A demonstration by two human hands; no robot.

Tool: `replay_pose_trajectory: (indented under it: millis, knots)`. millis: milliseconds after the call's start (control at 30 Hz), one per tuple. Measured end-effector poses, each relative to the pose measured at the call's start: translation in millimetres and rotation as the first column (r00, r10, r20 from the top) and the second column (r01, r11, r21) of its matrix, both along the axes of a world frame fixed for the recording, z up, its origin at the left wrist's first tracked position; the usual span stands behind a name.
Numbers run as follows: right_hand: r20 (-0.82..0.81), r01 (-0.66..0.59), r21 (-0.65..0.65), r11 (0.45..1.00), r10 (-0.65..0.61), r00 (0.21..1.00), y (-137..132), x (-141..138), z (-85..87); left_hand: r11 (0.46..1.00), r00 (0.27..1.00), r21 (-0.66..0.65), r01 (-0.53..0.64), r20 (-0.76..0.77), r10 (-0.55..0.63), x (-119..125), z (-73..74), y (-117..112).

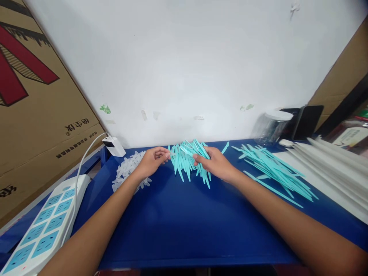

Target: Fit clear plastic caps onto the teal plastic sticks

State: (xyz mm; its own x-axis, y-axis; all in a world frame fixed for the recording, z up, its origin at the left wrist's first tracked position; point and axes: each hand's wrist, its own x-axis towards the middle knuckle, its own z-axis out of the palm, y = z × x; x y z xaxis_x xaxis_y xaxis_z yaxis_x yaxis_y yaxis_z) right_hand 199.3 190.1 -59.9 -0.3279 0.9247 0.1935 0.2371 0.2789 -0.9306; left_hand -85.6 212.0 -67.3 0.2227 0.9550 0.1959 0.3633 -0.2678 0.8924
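Note:
Over a heap of turquoise plastic sticks (184,165) near the wall, my two hands work close together. Thumb and fingers of my right hand (214,161) are closed on one or more turquoise sticks whose ends point left; how many is unclear. My left hand (153,163) is pinched at the heap's left side, with a small pale tip showing at its fingertips. What that piece is, I cannot make out. Below and beside my left hand lies a pile of small translucent white plastic pieces (126,170).
More turquoise sticks (273,168) lie on the blue table (189,230) at right, beside stacked white sheets (324,172). A clear jar with a white lid (273,126) stands behind. At left are a power strip (48,222), a white charger (114,146) and a large cardboard box (43,126).

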Motion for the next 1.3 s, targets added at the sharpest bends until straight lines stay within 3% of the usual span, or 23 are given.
replay_pose_trajectory:
  millis: [100,200,600,800,1000,1300]
  knots:
    - [-0.037,-0.020,-0.013,1.000,0.019,0.999,-1,2,3.3,0.995,0.982,-0.093,-0.027,0.182,0.044,10,0.7,-6]
    - [-0.049,-0.017,-0.040,0.999,0.015,0.999,-3,3,7.1,0.990,0.963,-0.134,-0.042,0.258,0.075,15,-0.4,-9]
    - [-0.054,0.054,-0.037,0.998,-0.056,0.997,-3,2,9.8,0.986,0.950,-0.163,-0.039,0.300,0.087,21,1.2,-13]
    - [0.006,0.091,-0.029,0.995,-0.091,0.996,-5,3,13.3,0.988,0.945,-0.127,-0.090,0.302,0.125,19,0.4,-11]
    - [0.043,0.090,0.003,0.996,-0.090,0.995,-5,3,14.0,0.979,0.919,-0.112,-0.170,0.340,0.199,17,3.6,-10]
    - [0.069,0.063,0.001,0.998,-0.063,0.996,-5,4,11.7,0.978,0.907,-0.097,-0.185,0.367,0.208,21,5.9,-13]
